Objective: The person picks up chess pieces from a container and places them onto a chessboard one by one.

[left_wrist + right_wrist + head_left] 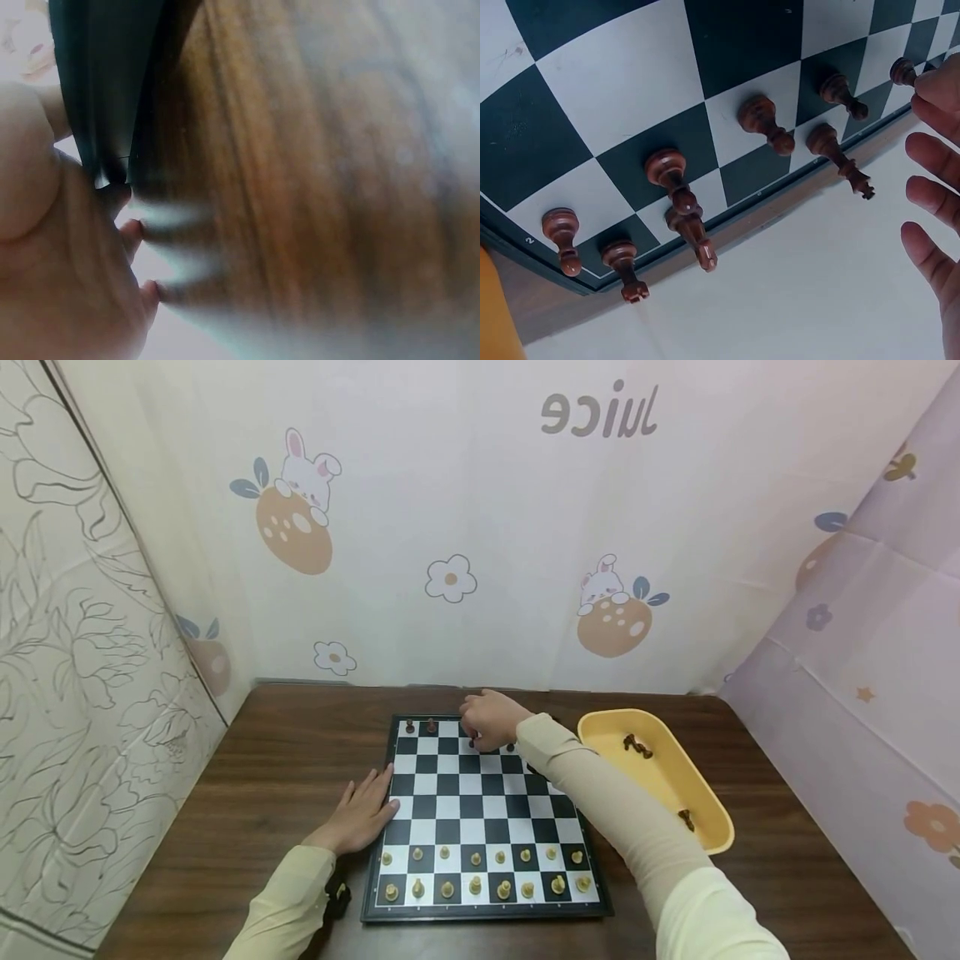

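A black-and-white chessboard lies on the table. Over its far rows, my right hand pinches a dark pawn by its top, the base at a board square. Other dark pieces stand near that edge, among them a pawn, a rook and a king; the forearm hides some in the head view. My left hand rests with straight fingers at the board's left edge, thumb touching the rim. Light pieces, including a light pawn, stand in two rows on the near side.
A yellow tray stands to the right of the board, with several dark pieces lying inside. The brown wooden table meets a patterned curtain at the back. My right forearm crosses above the board's right side.
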`<move>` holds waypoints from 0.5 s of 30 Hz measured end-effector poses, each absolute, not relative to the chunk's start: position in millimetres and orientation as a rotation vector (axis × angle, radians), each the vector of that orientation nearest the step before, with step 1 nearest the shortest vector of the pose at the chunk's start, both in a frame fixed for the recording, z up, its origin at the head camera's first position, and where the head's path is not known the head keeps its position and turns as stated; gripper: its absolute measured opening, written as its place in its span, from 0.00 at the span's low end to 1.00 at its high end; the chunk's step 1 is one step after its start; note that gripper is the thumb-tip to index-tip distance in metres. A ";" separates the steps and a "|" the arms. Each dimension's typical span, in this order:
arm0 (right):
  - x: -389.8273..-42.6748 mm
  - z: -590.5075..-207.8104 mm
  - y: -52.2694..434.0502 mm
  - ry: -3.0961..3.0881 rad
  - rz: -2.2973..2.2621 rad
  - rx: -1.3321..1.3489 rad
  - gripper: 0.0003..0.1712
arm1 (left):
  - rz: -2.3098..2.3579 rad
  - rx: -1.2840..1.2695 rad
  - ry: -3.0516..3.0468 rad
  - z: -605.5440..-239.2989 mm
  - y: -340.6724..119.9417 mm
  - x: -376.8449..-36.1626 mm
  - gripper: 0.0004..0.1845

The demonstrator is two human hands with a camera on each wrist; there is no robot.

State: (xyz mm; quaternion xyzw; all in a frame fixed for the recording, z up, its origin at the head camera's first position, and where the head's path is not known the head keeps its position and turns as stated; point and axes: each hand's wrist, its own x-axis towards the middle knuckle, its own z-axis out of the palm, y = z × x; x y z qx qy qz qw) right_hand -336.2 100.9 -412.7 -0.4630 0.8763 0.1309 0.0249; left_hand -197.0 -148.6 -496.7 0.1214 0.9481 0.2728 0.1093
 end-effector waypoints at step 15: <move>-340.8 -422.9 96.3 2.714 0.456 -1.466 0.04 | 0.811 0.343 2.785 -495.0 -148.0 -196.9 0.34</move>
